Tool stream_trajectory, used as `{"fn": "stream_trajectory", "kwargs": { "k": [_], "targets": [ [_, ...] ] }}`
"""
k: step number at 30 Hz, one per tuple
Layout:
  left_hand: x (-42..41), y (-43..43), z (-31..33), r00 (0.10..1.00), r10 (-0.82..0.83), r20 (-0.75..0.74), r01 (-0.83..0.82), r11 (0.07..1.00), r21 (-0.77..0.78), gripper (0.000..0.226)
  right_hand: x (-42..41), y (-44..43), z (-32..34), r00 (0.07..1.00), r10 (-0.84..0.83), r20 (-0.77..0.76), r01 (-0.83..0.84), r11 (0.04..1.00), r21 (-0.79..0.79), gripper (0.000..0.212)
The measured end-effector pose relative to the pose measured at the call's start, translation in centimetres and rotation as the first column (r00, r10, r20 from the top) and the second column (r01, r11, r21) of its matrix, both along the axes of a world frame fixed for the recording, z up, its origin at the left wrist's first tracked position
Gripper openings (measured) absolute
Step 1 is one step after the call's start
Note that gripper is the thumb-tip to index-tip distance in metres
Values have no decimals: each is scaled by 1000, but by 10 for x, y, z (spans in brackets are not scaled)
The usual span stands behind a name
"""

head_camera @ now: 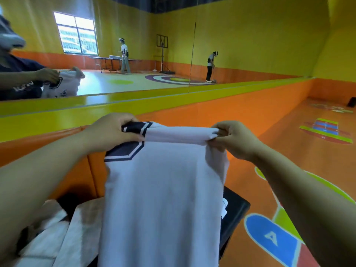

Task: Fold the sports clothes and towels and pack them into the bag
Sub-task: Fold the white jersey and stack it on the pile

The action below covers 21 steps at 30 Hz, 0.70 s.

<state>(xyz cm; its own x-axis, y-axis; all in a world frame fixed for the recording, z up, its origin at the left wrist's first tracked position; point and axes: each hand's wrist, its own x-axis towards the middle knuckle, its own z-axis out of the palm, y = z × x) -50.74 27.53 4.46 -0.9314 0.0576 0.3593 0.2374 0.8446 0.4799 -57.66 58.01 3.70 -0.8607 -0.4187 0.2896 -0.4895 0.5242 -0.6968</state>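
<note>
Up front at chest height, both hands hold a white shirt (163,189) w/ navy trim. Left hand (113,130) grips the trimmed corner, fingers curled over the top fold; right hand (233,139) pinches the other end betw. thumb & fingers. Shirt hangs straight down from that rolled top edge, hiding most of what's below. Under it, lower left, pale towels (63,228) lie in a loose heap on a black tabletop (235,207) (maybe a box, can't tell), whose corner sticks out rt of the shirt; a bit more white cloth shows at that edge. Floor (279,151) is orange w/ painted game marks: blue patch w/ letter A (271,237) lower rt, green/blue/red hopscotch grid (325,130) further off. Orange padded wall (212,116) runs ahead, yellow-green band (77,106) on top of it, then a long mirror (250,45) above. Mirror shows the person w/ the shirt at far left, a window (77,33), a ping-pong table (107,59) w/ someone (124,54) standing by it, a hoop stand (162,43), and a 2nd person (211,66) bent over near a ring target (179,79) painted on the floor. Upper walls are yellow. Small dark item (351,102) on the floor in the far rt corner, too small to ID.
</note>
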Motion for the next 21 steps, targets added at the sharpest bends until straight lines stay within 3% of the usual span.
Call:
{"fn": "stream_trajectory", "kwargs": {
  "k": [3,8,11,15,18,21],
  "targets": [
    [-8,5,-14,999,44,31,-44,999,5,18,-10,-2,-13,997,-58,-43,60,997,54,10],
    [-17,28,-6,978,72,-195,-76,997,-18,16,-15,9,-9,949,-209,-237,204,978,-46,25],
    [-10,39,-5,973,14,-229,-7,999,31,18,1,26,-9,929,-218,-300,205,976,-76,27],
    [13,42,-49,994,-86,-71,93,991,95,27,34,54,-45,972,-81,-221,102,991,82,33],
    [36,46,-111,980,-117,159,94,985,148,21,59,66,-94,1000,-5,18,0,973,229,25],
    [61,48,-169,899,-221,379,149,966,209,22,81,73,-142,974,10,226,-91,931,353,23]
  ]
}}
